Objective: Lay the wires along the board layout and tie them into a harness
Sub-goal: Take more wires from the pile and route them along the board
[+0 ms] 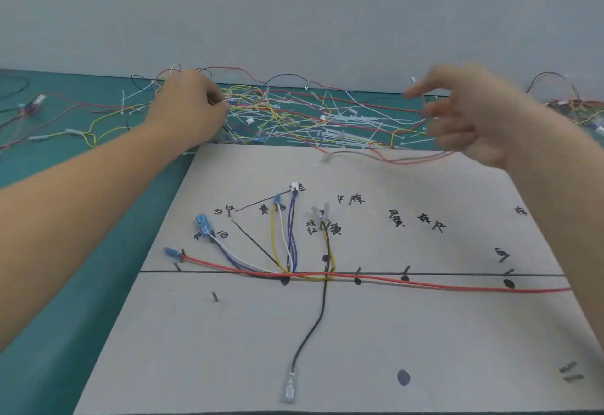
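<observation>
A pale layout board point(425, 349) with drawn black lines, nails and handwritten labels lies in front of me. Red point(425, 282), yellow point(273, 238), white, purple and black point(318, 316) wires lie routed along it. Beyond the board's far edge my left hand point(188, 110) reaches into a heap of loose wires point(294, 114) and pinches a thin wire there. My right hand point(464, 114) hovers blurred above the board's far right edge, fingers curled, with a dark red wire point(408, 159) looping under it; the blur hides its grip.
White cable ties point(343, 127) are scattered through the wire heap on the green table point(49, 333). More wires with connectors lie at far left point(32, 104) and far right point(581, 107). A grey wall stands behind the table.
</observation>
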`<action>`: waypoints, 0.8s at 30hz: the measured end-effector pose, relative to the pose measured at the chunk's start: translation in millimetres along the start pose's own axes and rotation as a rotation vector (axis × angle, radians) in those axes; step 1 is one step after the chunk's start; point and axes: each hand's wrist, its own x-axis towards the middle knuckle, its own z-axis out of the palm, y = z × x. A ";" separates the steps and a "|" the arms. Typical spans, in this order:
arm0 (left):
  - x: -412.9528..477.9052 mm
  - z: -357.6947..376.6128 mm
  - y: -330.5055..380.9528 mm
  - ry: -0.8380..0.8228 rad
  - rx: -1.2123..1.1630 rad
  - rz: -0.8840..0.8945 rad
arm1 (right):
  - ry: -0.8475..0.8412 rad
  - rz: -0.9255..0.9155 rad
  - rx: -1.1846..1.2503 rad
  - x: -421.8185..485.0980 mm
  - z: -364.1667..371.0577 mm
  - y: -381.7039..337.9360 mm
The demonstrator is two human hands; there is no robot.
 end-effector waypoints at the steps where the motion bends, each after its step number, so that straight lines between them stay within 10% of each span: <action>1: -0.4 1.2 3.7 0.008 -0.045 -0.001 | -0.018 -0.011 -0.241 -3.2 13.9 -3.2; 10: -5.4 1.3 24.0 0.031 -0.492 -0.062 | -0.156 -0.314 -1.166 12.3 120.7 2.1; 15: -4.4 -3.1 12.0 -0.003 -0.412 -0.037 | 0.000 -0.413 -0.845 20.9 107.8 3.7; 20: -4.3 -5.0 -6.8 0.015 -0.056 0.059 | -0.119 -0.155 0.133 14.3 66.7 -11.4; 24: -1.2 -7.7 -23.6 0.048 0.022 -0.022 | -0.119 0.003 0.193 9.5 13.2 -18.8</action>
